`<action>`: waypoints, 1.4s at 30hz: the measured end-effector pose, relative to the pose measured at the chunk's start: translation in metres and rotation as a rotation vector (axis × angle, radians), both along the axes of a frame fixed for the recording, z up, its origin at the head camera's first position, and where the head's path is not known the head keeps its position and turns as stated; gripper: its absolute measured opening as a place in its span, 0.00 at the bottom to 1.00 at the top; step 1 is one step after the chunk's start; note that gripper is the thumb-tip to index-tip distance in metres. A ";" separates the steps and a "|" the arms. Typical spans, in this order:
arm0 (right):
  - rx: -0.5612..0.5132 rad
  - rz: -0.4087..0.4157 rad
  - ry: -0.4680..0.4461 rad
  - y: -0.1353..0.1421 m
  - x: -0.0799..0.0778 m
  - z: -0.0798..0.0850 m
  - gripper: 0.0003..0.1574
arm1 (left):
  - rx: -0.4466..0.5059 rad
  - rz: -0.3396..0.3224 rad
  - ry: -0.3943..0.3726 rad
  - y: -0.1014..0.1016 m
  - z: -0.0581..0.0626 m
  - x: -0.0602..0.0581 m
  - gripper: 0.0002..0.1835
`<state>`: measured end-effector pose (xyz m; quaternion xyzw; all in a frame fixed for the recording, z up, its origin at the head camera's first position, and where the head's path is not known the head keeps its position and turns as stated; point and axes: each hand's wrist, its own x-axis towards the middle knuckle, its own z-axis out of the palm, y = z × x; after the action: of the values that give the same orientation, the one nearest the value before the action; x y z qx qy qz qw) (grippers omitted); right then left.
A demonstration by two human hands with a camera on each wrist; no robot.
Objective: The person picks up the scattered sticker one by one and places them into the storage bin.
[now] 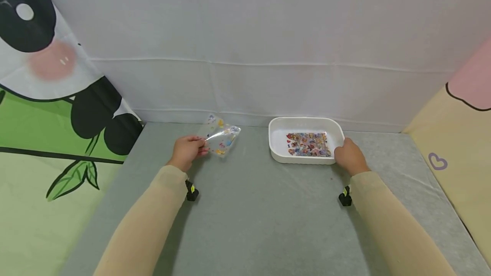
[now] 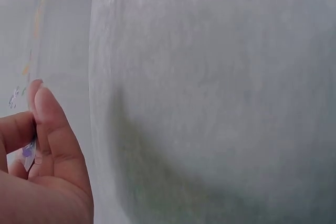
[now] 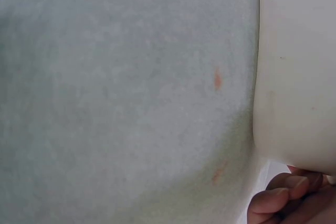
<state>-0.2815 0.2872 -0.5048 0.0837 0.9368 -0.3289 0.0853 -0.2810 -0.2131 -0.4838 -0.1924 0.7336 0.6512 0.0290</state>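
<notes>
Between thumb and fingers, my left hand [image 1: 187, 151] pinches a clear plastic bag [image 1: 221, 136] printed with small coloured figures, raised over the far left of the table. The left wrist view shows the pinching fingers [image 2: 55, 124] and only a sliver of the bag. To the right, a white plastic tray [image 1: 273, 144] stands on the table, with a patch of small colourful stickers [image 1: 308, 145] lying flat in it. My right hand [image 1: 350, 156] grips the tray's right end by the rim. In the right wrist view, curled fingers [image 3: 278, 200] sit against the tray's outer wall [image 3: 294, 72].
A grey cloth covers the table [image 1: 261, 216]. Behind it hangs a white sheet [image 1: 245, 54]. Printed cloths with cartoon drawings hang at the left [image 1: 96, 114] and right [image 1: 452, 139]. A small black device is worn at each wrist.
</notes>
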 end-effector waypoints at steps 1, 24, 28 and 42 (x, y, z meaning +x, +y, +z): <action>-0.002 0.002 0.001 0.000 0.000 0.000 0.39 | 0.008 -0.001 0.002 0.002 0.000 0.000 0.14; -0.014 0.005 -0.014 0.000 0.000 0.001 0.40 | 0.305 -0.025 0.061 0.090 -0.004 0.005 0.11; -0.012 0.007 -0.010 0.000 -0.001 0.001 0.40 | 0.340 -0.031 0.081 0.105 -0.002 0.004 0.11; -0.009 0.016 0.015 0.001 -0.001 0.000 0.40 | 0.339 -0.084 0.064 0.149 0.011 0.007 0.14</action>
<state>-0.2820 0.2877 -0.5049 0.0735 0.9365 -0.3331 0.0811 -0.2740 -0.0642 -0.4732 -0.1330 0.6212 0.7696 0.0647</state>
